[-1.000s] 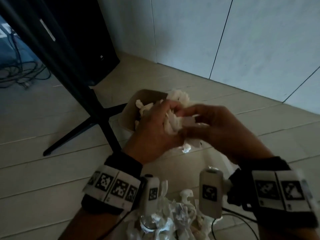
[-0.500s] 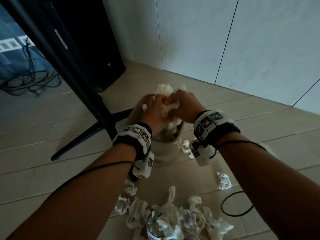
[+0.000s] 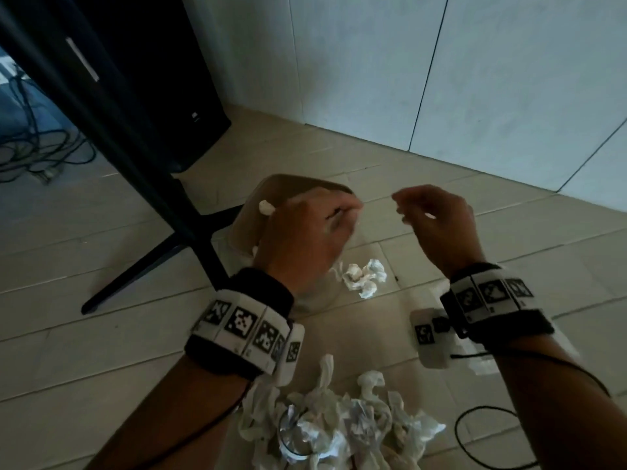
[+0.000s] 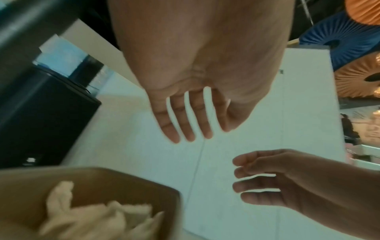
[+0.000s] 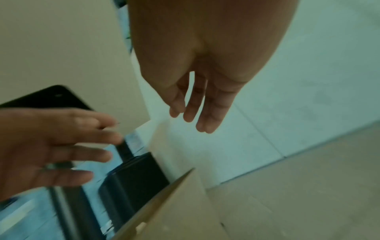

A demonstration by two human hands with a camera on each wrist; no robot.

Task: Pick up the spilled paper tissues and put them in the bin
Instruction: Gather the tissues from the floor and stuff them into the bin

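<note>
A beige bin [image 3: 249, 215] stands on the floor by a black stand; crumpled tissues [image 4: 98, 216] lie inside it. My left hand [image 3: 319, 228] hovers over the bin's mouth with fingers straight and empty [image 4: 185, 126]. My right hand [image 3: 431, 212] is just right of the bin, fingers loosely spread, holding nothing [image 5: 197, 113]. A small clump of white tissues [image 3: 364, 278] lies on the floor beside the bin. A large heap of crumpled tissues [image 3: 336, 425] sits near me at the bottom of the head view.
A black stand with splayed legs [image 3: 163, 245] rises left of the bin. A black speaker box [image 3: 163, 96] stands against the white wall [image 3: 475, 79]. Cables [image 3: 37, 150] lie far left, and a black cord [image 3: 475, 432] loops at lower right.
Both hands held a wad of tissues over the bin; now the wad is gone, the hands have parted and drawn back toward me, fingers spread and empty.
</note>
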